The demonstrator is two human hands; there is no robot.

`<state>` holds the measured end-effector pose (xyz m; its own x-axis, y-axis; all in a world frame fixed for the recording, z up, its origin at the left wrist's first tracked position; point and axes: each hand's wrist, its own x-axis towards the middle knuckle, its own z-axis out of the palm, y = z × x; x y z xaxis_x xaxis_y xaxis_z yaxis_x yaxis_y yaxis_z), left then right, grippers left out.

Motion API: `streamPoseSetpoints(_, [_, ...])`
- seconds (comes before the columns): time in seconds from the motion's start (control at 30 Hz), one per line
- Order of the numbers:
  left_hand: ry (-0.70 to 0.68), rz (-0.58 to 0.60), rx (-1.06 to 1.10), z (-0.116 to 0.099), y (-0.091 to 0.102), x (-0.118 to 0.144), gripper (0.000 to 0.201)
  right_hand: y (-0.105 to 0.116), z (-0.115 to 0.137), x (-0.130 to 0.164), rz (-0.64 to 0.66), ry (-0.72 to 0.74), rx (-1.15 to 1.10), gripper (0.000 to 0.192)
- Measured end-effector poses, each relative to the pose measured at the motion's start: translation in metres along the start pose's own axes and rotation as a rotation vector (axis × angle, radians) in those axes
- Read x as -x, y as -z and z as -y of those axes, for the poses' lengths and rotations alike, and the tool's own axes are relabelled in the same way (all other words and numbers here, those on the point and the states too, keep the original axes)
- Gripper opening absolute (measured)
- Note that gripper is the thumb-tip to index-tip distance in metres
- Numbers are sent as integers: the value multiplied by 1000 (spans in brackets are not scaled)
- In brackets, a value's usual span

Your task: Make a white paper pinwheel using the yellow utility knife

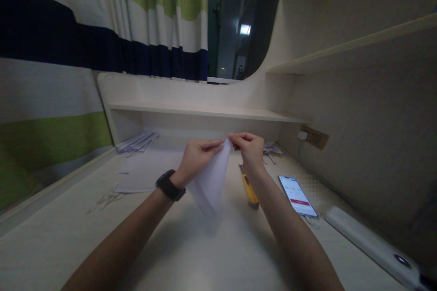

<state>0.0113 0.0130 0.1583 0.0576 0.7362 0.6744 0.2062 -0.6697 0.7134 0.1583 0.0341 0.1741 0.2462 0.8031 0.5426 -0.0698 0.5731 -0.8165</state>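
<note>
Both hands hold a folded white sheet of paper (212,179) above the pale desk (211,254). My left hand (198,157) pinches its upper edge from the left, a black watch on the wrist. My right hand (248,148) pinches the same top corner from the right. The paper hangs down to a point between my forearms. A yellow utility knife (249,190) lies on the desk just below my right wrist.
A lit phone (297,195) lies right of the knife, with a white power strip (370,243) further right. Flat white sheets (143,170) and paper strips (136,142) lie at the left. Paper scraps (272,149) sit near a wall socket (314,136). A striped curtain (68,54) hangs left.
</note>
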Motion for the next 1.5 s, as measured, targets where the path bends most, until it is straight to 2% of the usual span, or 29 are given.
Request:
streamPoseSetpoints(0.17, [81, -72, 31, 3, 2, -2, 22, -1, -4, 1, 211, -76, 109, 34])
streamPoseSetpoints(0.27, [112, -84, 47, 3, 2, -3, 24, -1, -7, 1, 270, -94, 146, 34])
streamPoseSetpoints(0.63, [164, -84, 25, 0, 4, -3, 27, 0, -10, -2, 230, -154, 137, 37])
streamPoseSetpoints(0.93, [171, 2, 47, -1, 3, -2, 26, 3, -14, -6, 208, -147, -15, 32])
streamPoseSetpoints(1.1, [169, 34, 8, -6, 2, -1, 28, 1, -17, -6, 108, -103, -9, 29])
streamPoseSetpoints(1.2, [183, 14, -6, -9, 3, -1, 32, -1, -16, -4, 101, -108, 7, 31])
streamPoseSetpoints(1.37, [212, -61, 28, -10, 4, -1, 30, -2, -14, -2, 254, -217, 84, 38])
streamPoseSetpoints(1.5, [238, -113, 45, -11, 3, -2, 27, -3, -17, -2, 220, -200, 75, 37])
